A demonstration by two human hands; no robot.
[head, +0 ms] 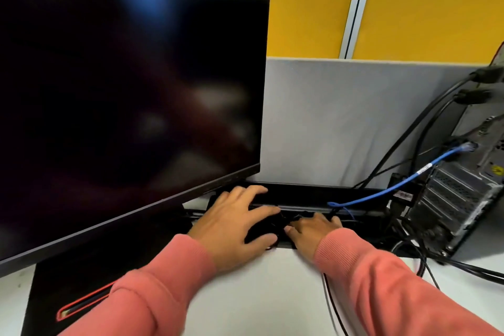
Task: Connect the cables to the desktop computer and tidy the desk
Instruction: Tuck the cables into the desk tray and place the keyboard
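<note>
Both hands reach forward to the black cable tray at the desk's back edge. The left hand lies palm down, fingers spread over dark cables. The right hand reaches into the tray, fingers hidden, grip unclear. The blue cable runs from tray to computer, at right.

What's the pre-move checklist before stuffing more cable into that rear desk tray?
1. Blue cable plugged into the desktop computer: ok, its plug sits in a rear port.
2. Black cables seated higher on the computer: ok, as far as visible.
3. Left hand holding the cable tray: ok, fingers spread over its edge.
4. Right hand grip on loose cables: cannot tell, fingers hidden in the slot.
5. Blue cable slack tucked in: not ok, a loop sticks out above the tray.
</note>
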